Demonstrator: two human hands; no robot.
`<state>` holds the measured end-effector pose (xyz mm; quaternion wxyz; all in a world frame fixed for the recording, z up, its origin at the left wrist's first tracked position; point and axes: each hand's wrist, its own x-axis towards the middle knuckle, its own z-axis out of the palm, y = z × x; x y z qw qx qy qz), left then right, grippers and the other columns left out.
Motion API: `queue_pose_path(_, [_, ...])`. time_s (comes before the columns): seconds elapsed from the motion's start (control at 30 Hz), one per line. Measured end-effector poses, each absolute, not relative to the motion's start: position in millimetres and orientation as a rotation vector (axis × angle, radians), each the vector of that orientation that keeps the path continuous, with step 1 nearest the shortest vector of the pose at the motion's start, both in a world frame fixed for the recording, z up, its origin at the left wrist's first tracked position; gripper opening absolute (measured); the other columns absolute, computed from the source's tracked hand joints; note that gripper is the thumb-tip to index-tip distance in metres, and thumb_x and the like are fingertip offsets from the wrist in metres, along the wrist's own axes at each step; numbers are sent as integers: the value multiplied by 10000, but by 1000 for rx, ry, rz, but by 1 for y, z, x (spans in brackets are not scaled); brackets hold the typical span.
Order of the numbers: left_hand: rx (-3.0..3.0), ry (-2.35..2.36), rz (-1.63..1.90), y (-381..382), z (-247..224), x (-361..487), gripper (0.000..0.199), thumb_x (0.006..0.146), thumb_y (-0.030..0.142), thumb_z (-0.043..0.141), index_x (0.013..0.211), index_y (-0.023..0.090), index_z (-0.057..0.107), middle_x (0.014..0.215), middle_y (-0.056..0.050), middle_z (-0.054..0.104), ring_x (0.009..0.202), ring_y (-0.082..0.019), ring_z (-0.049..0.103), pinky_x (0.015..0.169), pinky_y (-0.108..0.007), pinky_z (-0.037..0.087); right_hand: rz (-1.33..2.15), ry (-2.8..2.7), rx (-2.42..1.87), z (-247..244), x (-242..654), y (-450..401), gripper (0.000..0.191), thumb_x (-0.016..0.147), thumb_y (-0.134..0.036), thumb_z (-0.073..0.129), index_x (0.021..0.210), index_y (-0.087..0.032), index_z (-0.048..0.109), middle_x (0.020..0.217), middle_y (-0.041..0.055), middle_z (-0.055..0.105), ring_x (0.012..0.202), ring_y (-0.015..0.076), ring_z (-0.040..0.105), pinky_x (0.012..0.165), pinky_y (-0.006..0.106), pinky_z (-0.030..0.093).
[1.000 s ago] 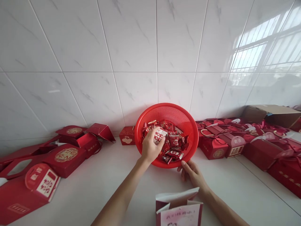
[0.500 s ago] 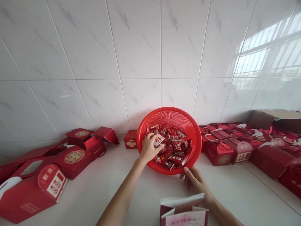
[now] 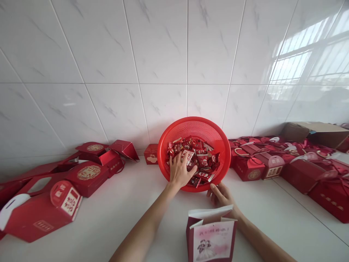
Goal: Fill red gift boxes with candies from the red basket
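Observation:
A round red plastic mesh basket (image 3: 196, 127) tilts towards me and holds many red wrapped candies (image 3: 202, 160). My left hand (image 3: 180, 169) is inside it, palm down, with spread fingers touching the wrappers. Beside its index finger and thumb lies a white-and-red packet (image 3: 190, 156), partly covered by the fingers. At the basket's lower right edge my right hand (image 3: 222, 195) grips the rim, thumb on top and fingers curled beneath. In front of me an upright dark-red gift box (image 3: 212, 236) stands with its top open and a wedding picture on its front.
Red gift boxes (image 3: 88, 178) lie in a group at the left. More boxes with handles (image 3: 249, 169) crowd the right side. A brown carton (image 3: 313, 131) sits behind them, and a small red box (image 3: 151, 154) stands left of the basket. White tiled wall (image 3: 163, 54) rises behind.
My left hand has moved slightly right and deeper over the candies, its fingers more spread. My right hand stays at the rim. The view has tipped down, showing more of the gift box.

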<state>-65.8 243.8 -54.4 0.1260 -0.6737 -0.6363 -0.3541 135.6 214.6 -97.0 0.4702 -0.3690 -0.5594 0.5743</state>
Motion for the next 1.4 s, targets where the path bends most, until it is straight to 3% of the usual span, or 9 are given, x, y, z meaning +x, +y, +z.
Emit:
queue_pose_path(0.47, [-1881,-1859,-1000,245,-59,-61,531,947,407,545,1429,185,554,1464,-175,575,1309,-363,561,1149,-595,357,1403,-1346,-884,-106,136,224,611,687,-778,719,802,-202,548,585,-25,613,368,91,485,372,224,346])
queue_pose_path(1.0, [-1903,-1922,-941,244,-54,-58,539,942,392,554,1438,180,557,1472,-189,563,1311,-388,552,1145,-646,335,1426,-1330,-899,-97,137,220,616,662,-783,731,750,-205,537,588,-24,628,367,91,501,375,228,383])
queue_pose_path(1.4, [-1882,-1950,-881,242,-54,-57,566,940,399,553,1466,191,532,1489,-181,548,1319,-385,543,1149,-645,324,1405,-1395,-884,-102,142,221,563,758,-754,679,780,-207,550,617,-6,647,402,106,525,421,248,410])
